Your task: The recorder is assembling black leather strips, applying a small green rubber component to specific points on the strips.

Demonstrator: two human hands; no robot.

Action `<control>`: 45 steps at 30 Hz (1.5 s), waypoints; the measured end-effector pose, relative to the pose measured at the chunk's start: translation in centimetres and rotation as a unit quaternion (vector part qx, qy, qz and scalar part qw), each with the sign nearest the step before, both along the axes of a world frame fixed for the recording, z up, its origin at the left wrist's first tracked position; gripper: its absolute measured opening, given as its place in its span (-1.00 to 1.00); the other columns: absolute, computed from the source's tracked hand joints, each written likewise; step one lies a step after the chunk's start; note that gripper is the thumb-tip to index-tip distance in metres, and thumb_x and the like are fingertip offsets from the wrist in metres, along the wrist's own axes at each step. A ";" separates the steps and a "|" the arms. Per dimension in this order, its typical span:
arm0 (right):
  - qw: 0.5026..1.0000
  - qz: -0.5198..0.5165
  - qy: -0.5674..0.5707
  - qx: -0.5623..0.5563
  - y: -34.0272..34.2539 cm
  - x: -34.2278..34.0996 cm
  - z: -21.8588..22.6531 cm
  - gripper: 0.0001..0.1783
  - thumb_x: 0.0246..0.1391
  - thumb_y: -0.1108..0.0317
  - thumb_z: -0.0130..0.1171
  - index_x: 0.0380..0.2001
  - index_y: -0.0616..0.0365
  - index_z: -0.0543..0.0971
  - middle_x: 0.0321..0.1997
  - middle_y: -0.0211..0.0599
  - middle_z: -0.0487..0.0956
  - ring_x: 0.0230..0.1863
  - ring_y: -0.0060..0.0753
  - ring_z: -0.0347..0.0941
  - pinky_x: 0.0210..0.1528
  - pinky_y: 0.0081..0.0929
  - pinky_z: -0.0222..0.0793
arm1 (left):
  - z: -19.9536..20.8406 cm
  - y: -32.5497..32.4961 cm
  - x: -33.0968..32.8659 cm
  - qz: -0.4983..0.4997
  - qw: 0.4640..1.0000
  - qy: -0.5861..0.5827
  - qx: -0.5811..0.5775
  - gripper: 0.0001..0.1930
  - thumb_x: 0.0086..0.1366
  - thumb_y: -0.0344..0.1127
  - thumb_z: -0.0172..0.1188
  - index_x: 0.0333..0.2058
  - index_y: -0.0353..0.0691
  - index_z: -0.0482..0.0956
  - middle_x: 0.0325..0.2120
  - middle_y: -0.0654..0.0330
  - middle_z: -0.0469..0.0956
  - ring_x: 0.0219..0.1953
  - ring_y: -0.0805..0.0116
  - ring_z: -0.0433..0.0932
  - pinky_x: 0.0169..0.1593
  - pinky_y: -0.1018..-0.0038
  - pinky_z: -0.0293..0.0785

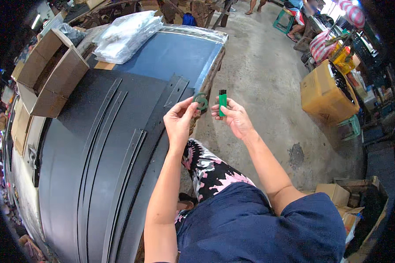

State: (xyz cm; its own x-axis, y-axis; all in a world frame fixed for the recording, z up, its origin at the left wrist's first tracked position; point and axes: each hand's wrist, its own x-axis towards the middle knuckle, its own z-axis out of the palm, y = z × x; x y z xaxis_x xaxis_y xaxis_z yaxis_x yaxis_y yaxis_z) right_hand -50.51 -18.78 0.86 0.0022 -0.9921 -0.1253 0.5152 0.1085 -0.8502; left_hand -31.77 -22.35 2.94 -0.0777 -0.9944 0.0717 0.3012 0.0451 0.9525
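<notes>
My left hand (179, 118) pinches a small dark green ring-shaped piece (200, 101) between thumb and fingers. What it is made of I cannot tell. A hand's width to its right, my right hand (235, 117) holds a green lighter (223, 101) upright, its black top pointing away from me. No flame shows. Both hands are raised near the right edge of a table with a dark covering (63, 149). Long black strips (126, 171) lie lengthwise on that table, left of my left forearm. A shorter black strip (176, 90) rests beyond my left hand.
An opened cardboard box (59, 94) and a pile of clear plastic bags (125, 37) sit on the table's far left part. Across the concrete floor (261, 65) stands a large tan box (322, 98) with dark contents. A person sits on a green stool (283, 21) at the far right.
</notes>
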 end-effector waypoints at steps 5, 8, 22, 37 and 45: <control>0.997 -0.040 0.017 0.062 0.0 0.9 -1.6 -0.67 0.22 0.17 0.09 -0.11 0.19 0.49 -0.36 -0.35 0.57 -0.47 -0.57 0.43 -0.44 -0.58 0.31 | -0.5 -0.5 0.2 -0.008 0.999 -0.032 -0.002 -0.79 0.27 -0.41 0.27 -0.16 -0.40 0.62 -0.34 0.19 0.65 -0.38 0.54 0.60 -0.32 0.62 0.53; 0.993 -0.044 0.036 0.104 -0.8 1.9 -1.8 -0.45 0.16 -0.17 0.01 -0.26 0.17 0.53 -0.58 -0.47 0.47 -0.68 -0.66 0.24 -0.64 -0.64 0.08 | -0.7 -0.6 0.1 -0.014 0.998 -0.055 -0.009 -0.79 0.27 -0.41 0.27 -0.16 -0.40 0.62 -0.33 0.19 0.65 -0.38 0.54 0.60 -0.34 0.64 0.53; 0.967 -0.134 0.109 0.187 -2.3 5.3 -1.9 -0.24 0.00 -0.46 0.01 -0.76 0.06 0.47 -0.82 -0.52 0.31 -0.80 -0.59 0.16 -0.70 -0.56 -0.03 | -0.8 -0.4 -0.4 0.031 0.991 -0.130 -0.033 -0.81 0.26 -0.45 0.26 -0.18 -0.39 0.63 -0.38 0.21 0.65 -0.41 0.57 0.59 -0.34 0.63 0.54; 0.976 -0.131 0.080 0.155 -2.4 5.4 -2.6 -0.34 0.12 -0.27 -0.01 -0.75 0.08 0.44 -0.81 -0.46 0.33 -0.84 -0.55 0.13 -0.78 -0.51 -0.06 | -1.2 -0.2 -0.4 0.029 0.990 -0.133 -0.048 -0.83 0.25 -0.46 0.26 -0.20 -0.40 0.63 -0.41 0.23 0.64 -0.43 0.58 0.59 -0.33 0.61 0.55; 0.979 -0.123 0.071 0.150 -2.4 5.5 -3.2 -0.33 0.13 -0.28 -0.04 -0.74 0.11 0.44 -0.80 -0.45 0.31 -0.83 -0.54 0.13 -0.76 -0.50 -0.05 | -1.3 -0.2 -0.4 0.024 0.990 -0.130 -0.045 -0.84 0.24 -0.47 0.27 -0.21 -0.39 0.63 -0.42 0.24 0.64 -0.44 0.59 0.58 -0.34 0.61 0.55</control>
